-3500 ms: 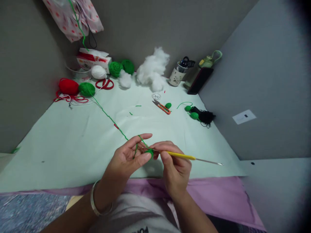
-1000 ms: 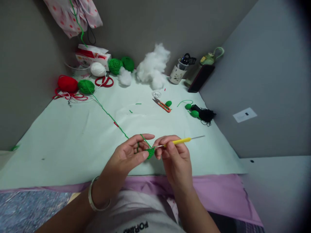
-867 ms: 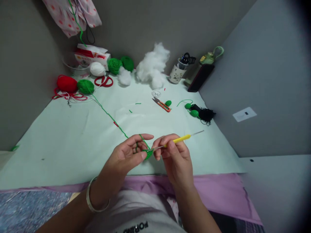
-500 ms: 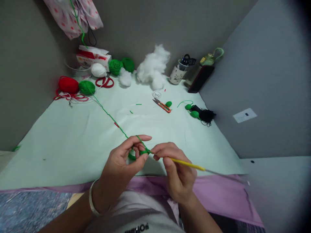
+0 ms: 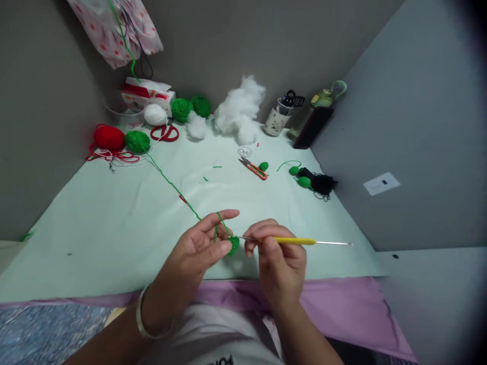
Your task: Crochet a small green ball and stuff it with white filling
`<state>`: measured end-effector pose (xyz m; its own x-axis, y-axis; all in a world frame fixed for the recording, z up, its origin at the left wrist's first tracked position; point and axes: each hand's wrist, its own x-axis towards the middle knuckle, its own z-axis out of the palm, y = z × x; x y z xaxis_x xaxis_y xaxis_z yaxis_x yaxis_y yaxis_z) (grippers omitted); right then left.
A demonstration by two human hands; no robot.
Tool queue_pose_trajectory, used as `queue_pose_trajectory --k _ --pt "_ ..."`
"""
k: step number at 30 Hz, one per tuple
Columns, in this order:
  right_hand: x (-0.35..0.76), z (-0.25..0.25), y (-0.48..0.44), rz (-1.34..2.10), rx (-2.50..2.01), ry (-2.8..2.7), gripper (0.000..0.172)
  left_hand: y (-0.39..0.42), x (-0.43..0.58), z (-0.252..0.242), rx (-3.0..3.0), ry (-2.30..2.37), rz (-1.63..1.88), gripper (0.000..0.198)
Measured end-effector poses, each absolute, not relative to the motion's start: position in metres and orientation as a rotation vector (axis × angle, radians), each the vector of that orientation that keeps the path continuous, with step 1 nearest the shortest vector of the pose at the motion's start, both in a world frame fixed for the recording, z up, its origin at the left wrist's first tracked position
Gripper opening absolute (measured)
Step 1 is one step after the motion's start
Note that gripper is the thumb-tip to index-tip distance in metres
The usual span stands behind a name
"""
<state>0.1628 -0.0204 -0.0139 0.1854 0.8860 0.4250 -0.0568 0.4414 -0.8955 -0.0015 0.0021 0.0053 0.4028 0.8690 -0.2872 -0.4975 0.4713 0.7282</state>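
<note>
Between the thumb and fingers of my left hand is pinched a small green crochet piece. Green yarn loops over my raised left index finger and runs back to a green yarn ball at the far left. My right hand grips a crochet hook by its yellow handle, pen-like. The hook's metal tip meets the top edge of the green piece; whether it sits inside a stitch is too small to tell. The hook's other metal end points right.
Orange thread snips lie mid-table beside a small green crochet ball. Behind are white stuffing, red-handled scissors, a red yarn ball and a pen cup. Black yarn lies at the right, near the partition wall.
The green piece has turned in my left fingers and now shows its rounded face. My right hand has swung the hook from slanting down rightward to nearly level.
</note>
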Motion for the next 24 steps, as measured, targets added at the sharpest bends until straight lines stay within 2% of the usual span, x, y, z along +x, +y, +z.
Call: queue_pose_trajectory --k 3,8,11,14,17,24 --pt "0.160 -0.015 -0.021 0.774 -0.926 -1.269 0.020 -0.001 0.003 0.003 0.699 0.781 0.943 0.038" --pt "0.164 -0.016 -0.031 0.378 -1.028 -1.666 0.039 0.001 0.005 0.001 0.693 0.828 0.970 0.046" --pt "0.168 -0.014 -0.031 0.258 -1.000 -1.757 0.044 0.005 0.003 0.001 0.495 0.714 0.871 0.040" --pt "0.169 -0.013 -0.027 0.508 -0.973 -1.471 0.032 0.008 0.001 0.002 0.408 0.659 0.886 0.030" --pt "0.167 -0.015 -0.023 0.773 -0.898 -1.260 0.023 0.007 0.002 0.002 0.529 0.667 0.947 0.031" --pt "0.166 -0.012 -0.015 1.062 -0.857 -1.014 0.014 0.001 -0.001 -0.005 0.780 0.723 0.925 0.034"
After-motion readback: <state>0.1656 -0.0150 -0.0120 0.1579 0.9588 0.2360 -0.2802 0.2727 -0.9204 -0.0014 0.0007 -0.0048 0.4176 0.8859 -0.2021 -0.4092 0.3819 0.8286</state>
